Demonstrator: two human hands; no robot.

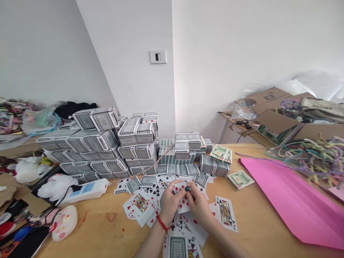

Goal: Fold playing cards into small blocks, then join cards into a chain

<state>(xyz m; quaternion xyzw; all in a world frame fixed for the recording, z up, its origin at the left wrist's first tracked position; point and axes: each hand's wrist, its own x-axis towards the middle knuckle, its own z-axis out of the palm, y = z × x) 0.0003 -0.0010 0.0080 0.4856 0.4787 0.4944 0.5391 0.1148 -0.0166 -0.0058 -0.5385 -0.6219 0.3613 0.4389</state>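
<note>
My left hand (170, 201) and my right hand (198, 203) meet over a scatter of loose playing cards (150, 200) on the wooden table (107, 229). Both hands pinch the same small bunch of face-up cards (183, 197), red diamonds showing. A red string circles my left wrist. A face-up jack (226, 213) lies just right of my right hand, and a face-up king (140, 203) lies left of my left hand. Behind the loose cards rise stacks of boxed card decks (113, 147).
A large pink paper sheet (290, 200) covers the table's right side, with a tangle of coloured pipe cleaners (311, 157) beyond it. A white power strip (86, 189) lies at left. Open cardboard boxes (279, 118) stand at back right. Green-backed decks (240, 178) lie near the boxes.
</note>
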